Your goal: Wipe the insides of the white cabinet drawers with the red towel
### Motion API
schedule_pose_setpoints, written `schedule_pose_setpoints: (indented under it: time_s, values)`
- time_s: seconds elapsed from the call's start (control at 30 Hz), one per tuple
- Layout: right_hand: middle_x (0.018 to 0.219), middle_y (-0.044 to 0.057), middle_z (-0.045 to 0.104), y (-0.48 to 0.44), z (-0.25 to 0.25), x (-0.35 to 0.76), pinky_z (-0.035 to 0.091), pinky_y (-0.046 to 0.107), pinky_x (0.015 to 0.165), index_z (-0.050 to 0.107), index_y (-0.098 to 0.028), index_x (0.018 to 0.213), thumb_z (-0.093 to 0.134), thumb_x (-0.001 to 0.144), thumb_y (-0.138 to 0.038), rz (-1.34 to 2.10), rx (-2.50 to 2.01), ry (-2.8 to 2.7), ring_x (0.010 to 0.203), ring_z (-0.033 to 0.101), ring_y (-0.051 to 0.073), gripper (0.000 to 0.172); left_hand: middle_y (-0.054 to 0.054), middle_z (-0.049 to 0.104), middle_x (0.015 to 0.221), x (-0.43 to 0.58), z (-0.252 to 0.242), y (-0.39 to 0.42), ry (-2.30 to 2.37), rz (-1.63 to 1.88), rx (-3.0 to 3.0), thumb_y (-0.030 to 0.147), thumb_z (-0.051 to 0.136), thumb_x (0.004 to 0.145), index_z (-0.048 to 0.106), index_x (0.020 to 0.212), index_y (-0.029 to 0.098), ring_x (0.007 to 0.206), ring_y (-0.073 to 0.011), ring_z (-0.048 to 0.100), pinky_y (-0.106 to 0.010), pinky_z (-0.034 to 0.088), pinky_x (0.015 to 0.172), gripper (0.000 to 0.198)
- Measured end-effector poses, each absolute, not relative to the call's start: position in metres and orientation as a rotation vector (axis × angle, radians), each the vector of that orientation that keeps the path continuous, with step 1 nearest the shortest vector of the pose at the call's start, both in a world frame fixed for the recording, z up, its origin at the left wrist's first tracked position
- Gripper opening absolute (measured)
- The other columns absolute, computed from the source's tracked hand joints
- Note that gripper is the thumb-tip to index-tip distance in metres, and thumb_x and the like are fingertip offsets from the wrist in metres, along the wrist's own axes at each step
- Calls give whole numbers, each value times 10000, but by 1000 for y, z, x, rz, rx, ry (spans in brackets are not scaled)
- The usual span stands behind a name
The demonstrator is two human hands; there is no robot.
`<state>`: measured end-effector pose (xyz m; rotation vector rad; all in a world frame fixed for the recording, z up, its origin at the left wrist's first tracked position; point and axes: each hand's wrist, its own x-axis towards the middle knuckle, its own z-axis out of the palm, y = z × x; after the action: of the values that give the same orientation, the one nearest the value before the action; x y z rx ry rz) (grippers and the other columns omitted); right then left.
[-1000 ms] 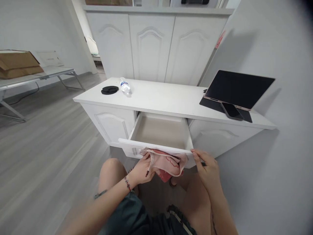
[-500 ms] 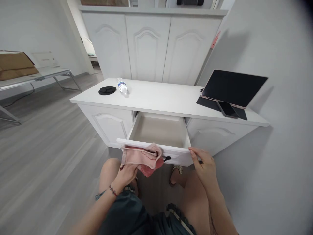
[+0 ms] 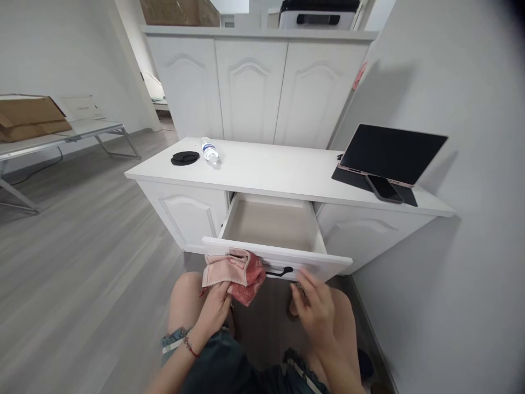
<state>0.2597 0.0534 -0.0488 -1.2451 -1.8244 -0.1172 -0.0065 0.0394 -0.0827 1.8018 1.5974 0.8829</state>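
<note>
A folded pink-and-red cloth [image 3: 233, 271] is held in the left hand [image 3: 215, 309], the grip of which is clamped on its lower edge, with the thumb laid over the fabric. The cloth is held up against the left part of the drawer front [image 3: 332, 265], so that part of that panel and one end of the black handle [image 3: 281, 272] are covered. A bracelet [image 3: 189, 346] is worn on the left wrist.

The right hand [image 3: 318, 312] is held just beside the other end of the handle, before the right part of the drawer front. Its thumb and forefinger are held apart, and nothing is seen between them; the fingertips are blurred, and whether the panel is touched cannot be told.

The drawer [image 3: 274, 221] is pulled out from under the white table [image 3: 270, 169], and its pale bottom is exposed. On the tabletop, a clear plastic bottle [image 3: 210, 152] is laid on its side near a flat, round black object [image 3: 185, 158] at the left. At the right, a dark screen [image 3: 394, 153] is propped at a slant on a black mat [image 3: 348, 177], with a smartphone [image 3: 384, 188] set before it.
</note>
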Motion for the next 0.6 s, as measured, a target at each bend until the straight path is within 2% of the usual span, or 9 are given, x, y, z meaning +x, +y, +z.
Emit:
schedule_pose_setpoints:
  time_s: [0.13,0.23,0.3,0.43,0.6]
  values:
    - [1263,84,590,53,-78,233,492,433,929,543,-267,1261,501,901,-238,145,-1235,-1965,1128,569,249,363,-70,629,1166,5,-84,32,1290,1074,1332,343,511,863,607,1102,200,1095,-248,542,-398,391,983,294]
    - [1265,74,586,61,-85,226,493,427,941,552,-273,1258,492,910,-256,249,-1237,-1949,1136,562,241,354,-58,678,1074,14,-88,23,1116,1195,785,407,667,751,635,1070,200,1039,-264,594,-388,448,924,382]
    - [1223,64,610,67,-85,225,502,422,926,584,-284,1222,504,907,-275,284,-1239,-1915,1108,576,239,326,-58,694,1046,19,-91,15,982,1239,447,380,730,699,653,1034,205,1016,-262,622,-388,469,909,386]
    - [1100,43,664,79,-84,225,515,403,893,664,-302,1105,518,904,-304,329,-1237,-1836,1025,611,225,248,-20,714,1025,22,-91,1,764,1249,64,269,741,703,682,969,247,1020,-231,642,-399,455,963,273]
    - [1036,57,674,100,-82,224,513,399,869,695,-276,1032,514,903,-350,422,-1241,-1773,976,620,224,234,-53,738,932,18,-96,-12,628,1138,-23,328,703,727,728,892,223,1018,-287,646,-453,456,963,197]
